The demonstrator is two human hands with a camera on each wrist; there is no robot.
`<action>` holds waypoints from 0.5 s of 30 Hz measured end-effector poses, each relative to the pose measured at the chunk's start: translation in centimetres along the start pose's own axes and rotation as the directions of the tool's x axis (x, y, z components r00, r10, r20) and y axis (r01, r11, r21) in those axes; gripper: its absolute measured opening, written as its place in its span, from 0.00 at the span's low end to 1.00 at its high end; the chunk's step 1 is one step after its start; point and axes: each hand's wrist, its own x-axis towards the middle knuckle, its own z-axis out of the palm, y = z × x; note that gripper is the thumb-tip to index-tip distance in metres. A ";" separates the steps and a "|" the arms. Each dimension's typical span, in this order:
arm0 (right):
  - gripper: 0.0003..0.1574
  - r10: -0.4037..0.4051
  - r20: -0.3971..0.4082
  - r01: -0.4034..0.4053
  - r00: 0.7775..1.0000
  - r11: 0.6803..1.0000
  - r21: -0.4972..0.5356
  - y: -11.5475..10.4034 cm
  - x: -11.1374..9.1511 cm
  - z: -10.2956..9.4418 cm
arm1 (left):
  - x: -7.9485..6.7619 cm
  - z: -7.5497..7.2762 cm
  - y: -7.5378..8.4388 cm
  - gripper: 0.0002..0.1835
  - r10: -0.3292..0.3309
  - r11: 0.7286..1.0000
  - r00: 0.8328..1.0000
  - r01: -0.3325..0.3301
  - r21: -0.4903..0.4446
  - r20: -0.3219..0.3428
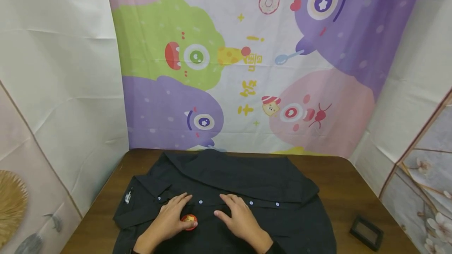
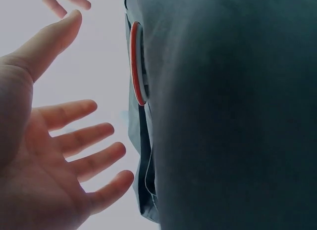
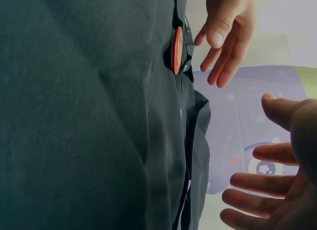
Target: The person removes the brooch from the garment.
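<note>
A black button-up shirt (image 1: pixel 289 224) lies spread out, its collar and row of pale buttons crossing it. On it sits a round red-rimmed badge (image 1: pixel 189 218) with a yellowish picture, seen edge-on in both wrist views. My left hand (image 1: pixel 166 218) hovers over the shirt with fingers spread; its thumb overlaps the badge in the head view, while the left wrist view shows the thumb apart from it. To the right of the badge, my right hand (image 1: pixel 243 220) is held over the cloth, fingers extended and holding nothing.
The shirt is on a brown wooden table (image 1: pixel 339 175). A small black rectangular frame or box (image 1: pixel 367 232) lies at the right. Behind the table hangs a cartoon-monster cloth (image 1: pixel 233 22), with white sheets (image 1: pixel 70 50) at the sides. A straw-coloured round object (image 1: pixel 12 207) shows at far left.
</note>
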 end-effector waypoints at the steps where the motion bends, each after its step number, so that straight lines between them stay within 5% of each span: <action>1: 0.34 0.005 0.004 -0.005 1.000 1.000 -0.001 0.0 0.1 0.0 | 0.0 0.0 0.0 0.44 -0.001 1.000 1.000 0.001 0.004 -0.001; 15: 0.34 -0.006 -0.007 0.006 1.000 1.000 -0.001 -0.4 0.0 0.4 | 0.0 0.0 -0.3 0.45 -0.007 1.000 0.999 0.008 -0.019 0.054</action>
